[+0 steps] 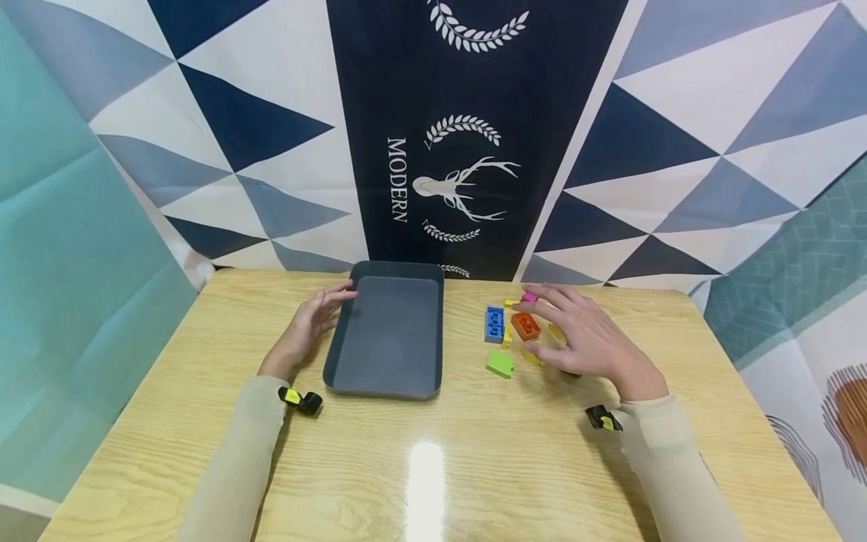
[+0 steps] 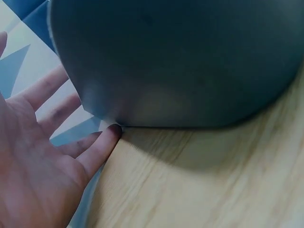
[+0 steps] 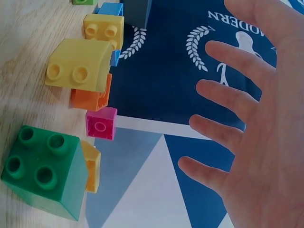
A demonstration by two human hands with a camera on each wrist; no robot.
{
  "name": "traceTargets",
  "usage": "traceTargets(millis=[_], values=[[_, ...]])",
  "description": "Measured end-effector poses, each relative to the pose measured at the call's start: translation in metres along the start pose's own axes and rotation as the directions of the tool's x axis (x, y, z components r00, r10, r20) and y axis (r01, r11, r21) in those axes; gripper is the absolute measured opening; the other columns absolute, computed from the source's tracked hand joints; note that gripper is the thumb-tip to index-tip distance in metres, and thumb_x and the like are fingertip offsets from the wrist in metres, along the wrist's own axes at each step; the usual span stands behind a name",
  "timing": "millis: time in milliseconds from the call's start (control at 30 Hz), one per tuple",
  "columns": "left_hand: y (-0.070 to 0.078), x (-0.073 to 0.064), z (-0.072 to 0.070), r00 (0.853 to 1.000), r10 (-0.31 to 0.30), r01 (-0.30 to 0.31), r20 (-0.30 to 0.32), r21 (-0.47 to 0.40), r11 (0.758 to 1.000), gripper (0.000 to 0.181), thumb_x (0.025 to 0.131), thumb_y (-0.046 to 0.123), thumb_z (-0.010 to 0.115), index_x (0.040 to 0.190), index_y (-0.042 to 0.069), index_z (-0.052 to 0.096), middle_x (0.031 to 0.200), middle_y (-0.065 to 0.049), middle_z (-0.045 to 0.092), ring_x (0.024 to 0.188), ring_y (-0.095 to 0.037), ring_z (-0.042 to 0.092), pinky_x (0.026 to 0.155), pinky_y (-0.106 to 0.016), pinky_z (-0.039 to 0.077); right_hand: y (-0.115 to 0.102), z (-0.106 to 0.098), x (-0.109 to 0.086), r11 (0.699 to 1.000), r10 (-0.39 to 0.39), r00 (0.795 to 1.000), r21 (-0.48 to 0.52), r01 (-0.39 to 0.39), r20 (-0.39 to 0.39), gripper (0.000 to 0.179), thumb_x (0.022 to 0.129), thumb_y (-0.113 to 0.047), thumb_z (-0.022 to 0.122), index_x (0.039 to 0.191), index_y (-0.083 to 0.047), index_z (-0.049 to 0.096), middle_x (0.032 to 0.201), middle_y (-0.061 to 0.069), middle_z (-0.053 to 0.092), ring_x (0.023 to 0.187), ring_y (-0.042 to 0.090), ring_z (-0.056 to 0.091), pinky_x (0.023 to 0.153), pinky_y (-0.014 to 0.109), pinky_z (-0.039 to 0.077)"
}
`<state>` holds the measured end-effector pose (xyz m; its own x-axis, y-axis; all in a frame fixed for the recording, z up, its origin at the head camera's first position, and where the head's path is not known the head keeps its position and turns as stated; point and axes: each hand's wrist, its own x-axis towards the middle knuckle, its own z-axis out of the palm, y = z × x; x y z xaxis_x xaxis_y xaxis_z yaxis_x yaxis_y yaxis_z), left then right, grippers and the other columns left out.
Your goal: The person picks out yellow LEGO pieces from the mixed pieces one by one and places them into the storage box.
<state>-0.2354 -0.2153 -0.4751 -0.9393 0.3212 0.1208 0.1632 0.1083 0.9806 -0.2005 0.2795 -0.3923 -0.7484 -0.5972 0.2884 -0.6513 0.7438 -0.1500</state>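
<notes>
My left hand [image 1: 313,324] rests at the left side of a dark grey tray [image 1: 389,331], fingers loosely extended. In the left wrist view, its fingertips meet the edge of the tray [image 2: 180,61]. My right hand [image 1: 582,331] is held over a group of toy building bricks, fingers spread, nothing between them. Under and beside it lie an orange brick [image 1: 525,326], a blue brick [image 1: 494,324], a lime brick [image 1: 500,364] and a magenta brick [image 1: 530,298]. The right wrist view also shows a dark green brick [image 3: 45,166] and a yellow brick [image 3: 78,64].
The wooden table [image 1: 366,467] ends at a patterned cloth backdrop [image 1: 271,135] right behind the tray and bricks. More small yellow bricks lie among the others, partly hidden by the right hand. Teal sheeting [image 1: 74,286] stands at the left.
</notes>
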Motion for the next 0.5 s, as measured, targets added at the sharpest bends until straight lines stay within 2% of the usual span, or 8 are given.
traceTargets(millis=[100, 167, 267, 367, 433, 500], values=[[-0.001, -0.0003, 0.0003, 1.0, -0.005, 0.005, -0.008, -0.002, 1.0, 0.085, 0.12, 0.05, 0.011, 0.162, -0.014, 0.047, 0.187, -0.022, 0.027, 0.174, -0.05, 0.025, 0.134, -0.078, 0.027, -0.0008, -0.0004, 0.0006, 1.0, -0.01, 1.0, 0.002, 0.01, -0.002, 0.058, 0.094, -0.038, 0.079, 0.149, -0.02, 0.073, 0.165, 0.017, 0.063, 0.15, 0.047, 0.056, 0.114, 0.076, 0.052], [-0.0012, -0.0011, 0.0007, 1.0, -0.005, 0.006, -0.014, 0.009, 1.0, 0.084, 0.12, 0.05, 0.013, 0.162, -0.014, 0.047, 0.187, -0.021, 0.028, 0.174, -0.049, 0.027, 0.135, -0.072, 0.031, -0.002, -0.0006, 0.0008, 1.0, -0.016, 1.0, 0.003, 0.016, -0.006, 0.058, 0.094, -0.037, 0.079, 0.149, -0.019, 0.072, 0.165, 0.017, 0.062, 0.15, 0.047, 0.056, 0.115, 0.075, 0.052], [-0.002, -0.0018, 0.0014, 1.0, -0.008, 0.009, -0.028, 0.018, 1.0, 0.083, 0.12, 0.051, 0.016, 0.162, -0.013, 0.048, 0.187, -0.02, 0.03, 0.173, -0.047, 0.03, 0.132, -0.048, 0.044, -0.0036, -0.001, 0.0005, 1.0, -0.017, 1.0, 0.008, 0.017, -0.01, 0.058, 0.093, -0.036, 0.079, 0.149, -0.02, 0.072, 0.166, 0.016, 0.062, 0.15, 0.047, 0.056, 0.115, 0.076, 0.051], [-0.0023, -0.0024, 0.0021, 0.999, -0.008, 0.009, -0.042, 0.01, 1.0, 0.08, 0.121, 0.048, 0.018, 0.162, -0.013, 0.049, 0.186, -0.02, 0.032, 0.172, -0.047, 0.034, 0.117, -0.021, 0.048, -0.0049, -0.0017, 0.0005, 1.0, -0.023, 1.0, 0.013, 0.023, -0.015, 0.058, 0.093, -0.034, 0.08, 0.149, -0.02, 0.072, 0.166, 0.017, 0.062, 0.151, 0.048, 0.055, 0.114, 0.077, 0.051], [-0.0027, -0.0022, 0.0025, 0.999, -0.01, 0.009, -0.05, -0.007, 1.0, 0.077, 0.121, 0.046, 0.02, 0.161, -0.014, 0.049, 0.186, -0.02, 0.032, 0.171, -0.047, 0.035, 0.111, -0.013, 0.049, -0.0057, -0.0026, 0.0005, 1.0, -0.022, 1.0, 0.019, 0.022, -0.012, 0.058, 0.093, -0.034, 0.079, 0.149, -0.021, 0.072, 0.166, 0.017, 0.062, 0.151, 0.048, 0.055, 0.115, 0.077, 0.05], [-0.0037, -0.0018, 0.0026, 0.998, -0.012, 0.011, -0.055, -0.015, 1.0, 0.075, 0.122, 0.043, 0.021, 0.161, -0.014, 0.05, 0.186, -0.019, 0.032, 0.171, -0.046, 0.035, 0.11, -0.011, 0.049, -0.0064, -0.0037, 0.0005, 1.0, -0.019, 1.0, 0.024, 0.019, -0.01, 0.057, 0.093, -0.034, 0.079, 0.149, -0.021, 0.072, 0.166, 0.016, 0.062, 0.151, 0.048, 0.055, 0.115, 0.078, 0.05]])
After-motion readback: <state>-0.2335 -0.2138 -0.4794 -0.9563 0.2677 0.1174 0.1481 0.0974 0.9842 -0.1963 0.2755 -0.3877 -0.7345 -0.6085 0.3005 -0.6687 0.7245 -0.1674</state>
